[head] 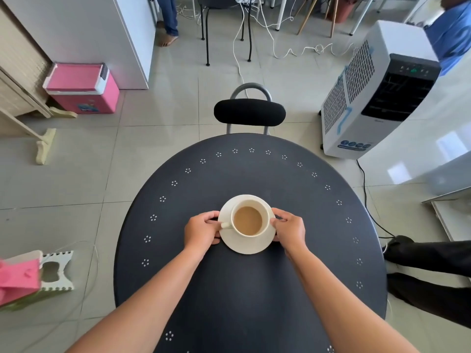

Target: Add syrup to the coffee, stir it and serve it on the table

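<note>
A cream cup [265, 215] of milky coffee [248, 220] stands on a cream saucer [248, 244] in the middle of the round dark table [249, 289]. The cup's handle points left. My left hand [202, 231] grips the saucer's left rim, thumb by the handle. My right hand [290, 229] grips the right rim. The saucer appears to rest on the tabletop. No syrup or spoon is in view.
A black-backed chair [249, 113] stands at the table's far side. A white air cooler [377, 98] is at the right, its cable on the floor. A person's dark legs [430, 273] are by the table's right edge. A pink cooler box [81, 89] sits far left.
</note>
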The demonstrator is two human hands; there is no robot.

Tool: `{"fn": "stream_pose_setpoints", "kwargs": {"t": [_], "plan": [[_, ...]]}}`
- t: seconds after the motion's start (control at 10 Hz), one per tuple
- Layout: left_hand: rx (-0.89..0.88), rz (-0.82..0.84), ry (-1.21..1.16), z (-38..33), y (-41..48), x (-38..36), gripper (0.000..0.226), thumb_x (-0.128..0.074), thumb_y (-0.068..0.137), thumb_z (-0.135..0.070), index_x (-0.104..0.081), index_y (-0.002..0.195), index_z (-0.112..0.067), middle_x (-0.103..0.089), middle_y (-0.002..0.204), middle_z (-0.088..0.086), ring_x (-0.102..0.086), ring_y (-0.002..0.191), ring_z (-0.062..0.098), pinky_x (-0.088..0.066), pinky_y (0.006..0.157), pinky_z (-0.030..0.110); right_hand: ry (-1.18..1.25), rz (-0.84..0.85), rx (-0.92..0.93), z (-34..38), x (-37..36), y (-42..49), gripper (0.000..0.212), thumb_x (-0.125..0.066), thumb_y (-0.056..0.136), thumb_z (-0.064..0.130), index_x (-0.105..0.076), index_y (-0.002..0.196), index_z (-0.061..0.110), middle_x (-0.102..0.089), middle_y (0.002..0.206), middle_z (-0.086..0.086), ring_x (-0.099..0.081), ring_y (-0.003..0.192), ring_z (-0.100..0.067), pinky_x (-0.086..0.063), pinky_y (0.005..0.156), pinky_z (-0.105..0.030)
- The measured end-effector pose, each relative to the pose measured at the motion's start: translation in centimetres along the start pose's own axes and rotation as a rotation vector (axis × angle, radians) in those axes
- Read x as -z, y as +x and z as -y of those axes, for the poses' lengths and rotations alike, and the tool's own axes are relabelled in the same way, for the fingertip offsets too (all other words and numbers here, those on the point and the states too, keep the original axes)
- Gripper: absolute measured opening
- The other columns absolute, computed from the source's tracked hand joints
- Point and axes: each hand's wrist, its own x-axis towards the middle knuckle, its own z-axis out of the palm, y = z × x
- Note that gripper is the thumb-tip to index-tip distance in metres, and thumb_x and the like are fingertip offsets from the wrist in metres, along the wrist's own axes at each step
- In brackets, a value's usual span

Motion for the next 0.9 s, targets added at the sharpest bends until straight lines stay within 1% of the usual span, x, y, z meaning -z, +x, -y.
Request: {"fn": "stream_pose_setpoints", "kwargs": {"t": [0.1,0.2,0.3,0.4,0.5,0.6,0.7,0.8,0.9], "plan": [[-0.002,0.001,0.018,-0.1,0.2,-0.4,0.026,-0.065,0.078,-0.009,-0.077,0.093,-0.026,-0.078,0.074,0.002,-0.069,0.064,0.014,-0.063,0.067,0.034,-0.029,-0.008,-0.008,-0.3,0.0,0.4,0.038,-0.054,0.074,0.014,-0.075,0.092,0.040,-0.076,0.085,0.009,-0.072,0.081,-0.022,-0.061,0.078,-0.046],[0.006,-0.018,0.031,-0.1,0.4,-0.7,0.025,-0.067,0.077,-0.010,-0.075,0.095,-0.025,-0.078,0.076,0.003,-0.071,0.066,0.015,-0.063,0.065,0.034,-0.046,-0.025,-0.015,-0.4,0.0,0.5,0.038,-0.055,0.074,0.015,-0.075,0.094,0.041,-0.075,0.084,0.010,-0.070,0.080,-0.019,-0.060,0.080,-0.045],[0.015,-0.032,0.051,-0.1,0.6,-0.9,0.023,-0.069,0.077,-0.010,-0.075,0.096,-0.023,-0.078,0.078,0.003,-0.073,0.069,0.017,-0.063,0.065,0.034,-0.048,-0.043,-0.032,-0.3,0.0,0.5,0.038,-0.054,0.074,0.018,-0.073,0.096,0.042,-0.075,0.089,0.014,-0.070,0.085,-0.018,-0.060,0.083,-0.044],[0.016,-0.040,0.064,-0.1,0.7,-1.1,0.023,-0.070,0.077,-0.009,-0.075,0.095,-0.023,-0.078,0.077,0.003,-0.072,0.067,0.016,-0.064,0.065,0.035,-0.025,-0.072,-0.039,-0.2,-0.1,0.5,0.035,-0.055,0.076,0.018,-0.074,0.093,0.041,-0.074,0.083,0.014,-0.070,0.084,-0.020,-0.059,0.083,-0.043],[0.009,-0.059,0.094,-0.2,0.7,-1.1,0.023,-0.070,0.078,-0.010,-0.074,0.094,-0.025,-0.078,0.077,0.001,-0.072,0.066,0.014,-0.063,0.061,0.033,-0.024,-0.090,-0.025,0.0,-0.2,0.3,0.031,-0.056,0.079,0.019,-0.074,0.092,0.040,-0.074,0.082,0.014,-0.069,0.084,-0.022,-0.059,0.082,-0.041],[0.002,-0.064,0.111,-0.2,0.7,-1.1,0.022,-0.070,0.078,-0.010,-0.073,0.094,-0.026,-0.077,0.077,0.002,-0.071,0.065,0.014,-0.063,0.060,0.033,-0.026,-0.112,-0.007,-0.1,-0.3,0.2,0.030,-0.058,0.082,0.019,-0.073,0.103,0.034,-0.072,0.097,0.015,-0.067,0.091,-0.018,-0.056,0.082,-0.036],[-0.004,-0.069,0.113,-0.1,0.7,-1.0,0.022,-0.071,0.079,-0.011,-0.073,0.095,-0.025,-0.077,0.079,0.002,-0.072,0.067,0.014,-0.064,0.062,0.035,-0.027,-0.128,0.005,0.1,-0.2,-0.2,0.029,-0.059,0.083,0.019,-0.073,0.105,0.032,-0.070,0.101,0.014,-0.065,0.090,-0.013,-0.052,0.081,-0.032],[-0.025,-0.059,0.091,0.1,0.7,-1.0,0.020,-0.071,0.081,-0.013,-0.072,0.099,-0.023,-0.077,0.082,0.001,-0.072,0.069,0.014,-0.063,0.063,0.034,-0.016,-0.117,-0.017,-0.2,0.0,-0.2,0.032,-0.060,0.081,0.021,-0.070,0.110,0.030,-0.070,0.104,0.012,-0.067,0.092,-0.019,-0.055,0.088,-0.039],[-0.046,-0.062,0.095,0.4,0.4,-1.0,0.020,-0.070,0.085,-0.017,-0.072,0.104,-0.022,-0.075,0.086,0.000,-0.071,0.074,0.015,-0.063,0.064,0.034,-0.054,-0.108,0.010,-0.5,0.6,-0.5,0.040,-0.060,0.082,0.025,-0.063,0.122,0.024,-0.068,0.100,0.007,-0.066,0.097,-0.023,-0.054,0.092,-0.042]]}}
